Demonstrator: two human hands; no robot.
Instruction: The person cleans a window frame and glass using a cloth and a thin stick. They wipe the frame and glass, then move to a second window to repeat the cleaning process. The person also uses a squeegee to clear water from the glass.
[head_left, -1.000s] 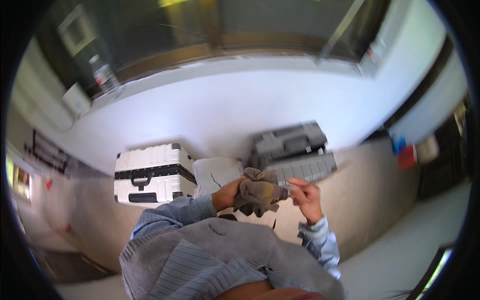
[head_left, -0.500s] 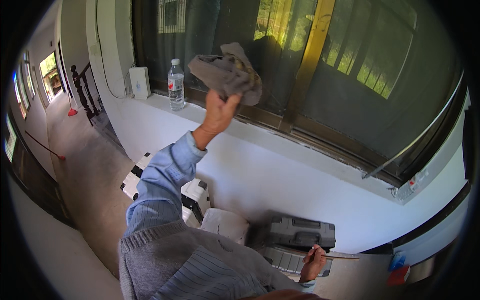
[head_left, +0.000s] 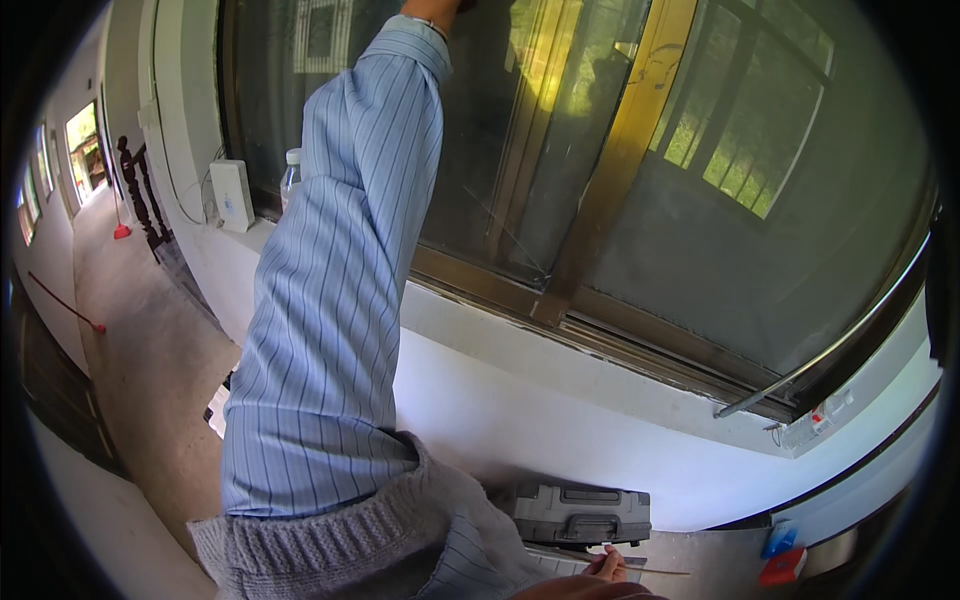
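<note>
Fingers [head_left: 610,553] of the right hand [head_left: 602,570] are gripping a thin brown stick [head_left: 660,572] low in the view, and its free end is jutting out to the right above the floor [head_left: 690,548]. Just beyond that hand, a dark grey hard case [head_left: 582,515] is standing near the white wall, while a lighter grey case is showing beside the fingers.

The left hand [head_left: 438,11] is meeting the top edge of the view, in front of the window [head_left: 740,290], and the picture is cutting most of it off; one cannot tell whether its fingers are open, closed or holding anything. Its striped blue sleeve [head_left: 340,260] is covering much of the left half.

Along the windowsill [head_left: 540,348], a white box [head_left: 232,196] is standing at the left end, and a clear bottle [head_left: 290,178] is partly hiding behind the sleeve. Near the right corner, a metal rod [head_left: 825,358] is slanting across the window frame, and a clear plastic item [head_left: 817,424] is lying beyond its lower end.
</note>
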